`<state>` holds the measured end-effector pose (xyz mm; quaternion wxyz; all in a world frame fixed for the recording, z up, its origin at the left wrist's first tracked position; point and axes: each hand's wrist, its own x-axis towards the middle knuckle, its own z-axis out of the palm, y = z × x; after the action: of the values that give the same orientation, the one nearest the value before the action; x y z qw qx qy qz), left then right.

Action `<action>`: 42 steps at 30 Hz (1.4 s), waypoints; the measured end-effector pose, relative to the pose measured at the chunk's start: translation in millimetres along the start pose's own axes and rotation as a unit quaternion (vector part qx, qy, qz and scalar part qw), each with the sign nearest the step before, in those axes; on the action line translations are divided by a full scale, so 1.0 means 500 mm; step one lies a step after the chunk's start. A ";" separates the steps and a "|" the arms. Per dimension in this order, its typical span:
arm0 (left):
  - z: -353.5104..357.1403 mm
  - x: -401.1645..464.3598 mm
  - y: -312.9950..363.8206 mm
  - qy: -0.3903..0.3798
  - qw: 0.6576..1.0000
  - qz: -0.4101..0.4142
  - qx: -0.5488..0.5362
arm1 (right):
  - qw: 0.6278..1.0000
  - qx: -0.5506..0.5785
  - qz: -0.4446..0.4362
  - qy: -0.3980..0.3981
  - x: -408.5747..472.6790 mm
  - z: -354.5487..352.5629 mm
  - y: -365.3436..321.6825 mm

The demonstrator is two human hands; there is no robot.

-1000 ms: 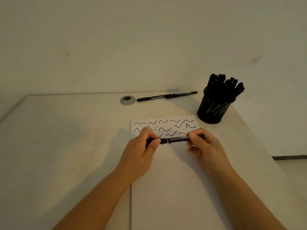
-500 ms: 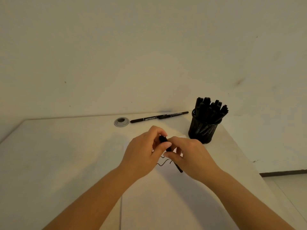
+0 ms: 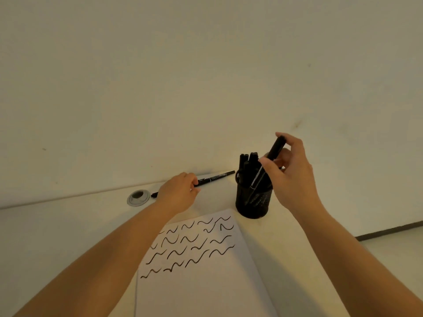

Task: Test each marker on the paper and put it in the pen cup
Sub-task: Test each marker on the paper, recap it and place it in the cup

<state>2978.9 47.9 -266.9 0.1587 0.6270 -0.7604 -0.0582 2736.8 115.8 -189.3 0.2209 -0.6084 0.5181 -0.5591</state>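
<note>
Presently, in the head view, we find our right hand [image 3: 290, 172] raised over the pen cup [image 3: 253, 202], its thumb and fingers pinching a black marker [image 3: 266, 167]. That marker is tilted, its upper end against the fingertips and its lower end dipping into the cup's mouth among the other black markers [image 3: 247, 161] already standing there. The cup is black mesh and stands on the table [image 3: 68, 225] just beyond the far right corner of the paper [image 3: 206, 282].

Our left hand [image 3: 177, 194] lies on the table farther left, fingers curled round a second black marker [image 3: 215, 177] that lies flat near the wall; both its ends show beyond the hand, the left end close to a round grey grommet [image 3: 139, 197] set in the tabletop.

The paper lies between our forearms and carries several rows of black wavy test strokes [image 3: 194, 243] across its far portion; the near portion is unmarked.
</note>
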 end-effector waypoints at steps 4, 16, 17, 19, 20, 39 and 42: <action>0.028 0.046 -0.011 -0.008 0.999 0.007 0.048 | 0.999 0.020 -0.004 0.045 0.020 -0.008 0.014; 0.072 0.103 0.013 0.020 0.997 0.003 0.077 | 0.992 0.035 -0.071 0.095 0.032 -0.007 0.046; 0.075 0.104 0.015 0.018 0.997 0.005 0.079 | 0.992 0.027 -0.080 0.094 0.030 -0.005 0.049; 0.080 0.105 0.016 0.018 0.997 0.008 0.081 | 0.993 0.005 -0.094 0.071 0.026 0.000 0.056; 0.081 0.105 0.016 0.018 0.997 0.007 0.081 | 0.994 -0.010 -0.098 0.054 0.024 0.004 0.059; 0.019 0.050 0.014 0.052 0.998 -0.040 0.024 | 0.946 -0.278 -0.167 -0.024 -0.024 0.051 0.090; -0.002 0.022 0.013 0.056 0.997 -0.055 0.015 | 0.937 -0.306 -0.166 -0.034 -0.023 0.049 0.085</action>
<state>2971.5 38.4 -262.4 0.1880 0.6723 -0.7157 -0.0204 2744.7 102.8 -237.4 -0.0542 -0.7427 0.5477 -0.3815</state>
